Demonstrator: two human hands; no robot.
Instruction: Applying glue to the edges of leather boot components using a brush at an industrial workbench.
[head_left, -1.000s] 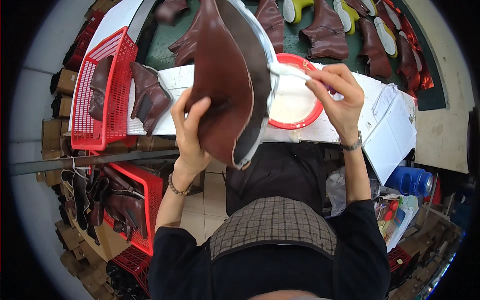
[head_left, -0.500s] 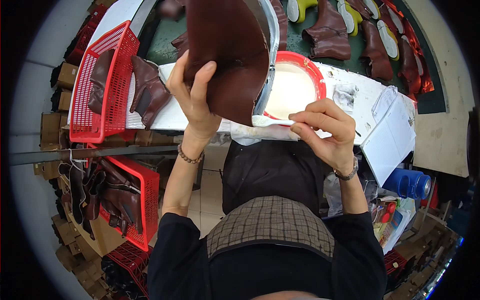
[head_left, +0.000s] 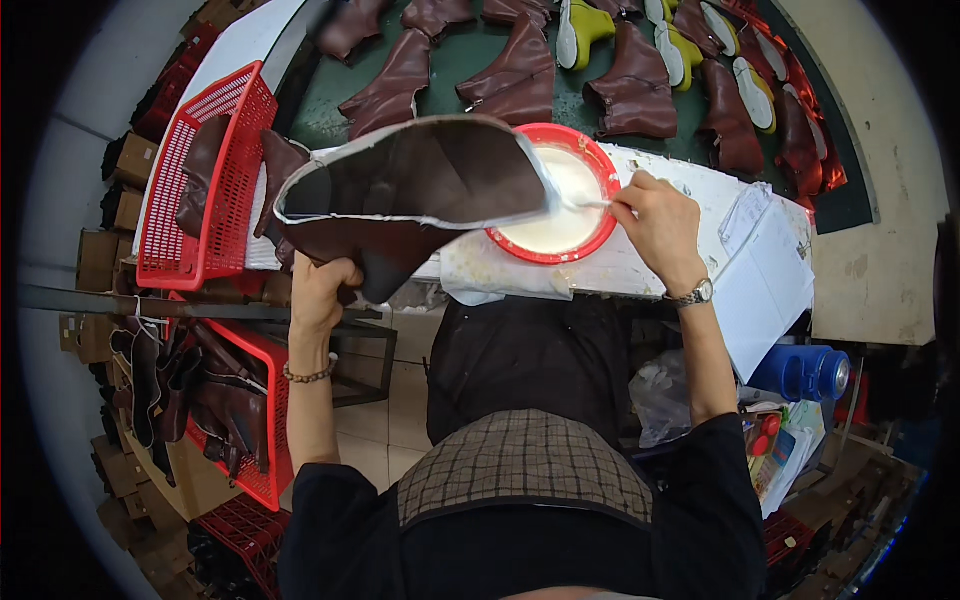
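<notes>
My left hand [head_left: 322, 292] grips a dark brown leather boot upper [head_left: 410, 180] by its lower side, fingers partly hidden under it. The upper is turned so its dark inside shows, and a pale wet-looking band runs along its edge. Its right end overhangs the left of a red bowl [head_left: 608, 170] filled with thick white liquid [head_left: 545, 236]. Over the bowl's right rim reaches my right hand [head_left: 660, 228], pinching a slim white brush [head_left: 592, 203]. The brush's tip is in or just at the white liquid; its exact end blends in.
Brown boot uppers [head_left: 515, 75] and yellow-and-white boot forms [head_left: 585, 32] lie on the green surface beyond. Red baskets [head_left: 208, 262] with uppers stand at left. A cloth [head_left: 510, 272] lies at the table's front edge, papers [head_left: 765, 290] and a blue bottle [head_left: 800, 372] at right.
The boot upper has swung down and left from upright, turning its inside into view. My right hand has moved the brush off its lower edge, up and right to the bowl.
</notes>
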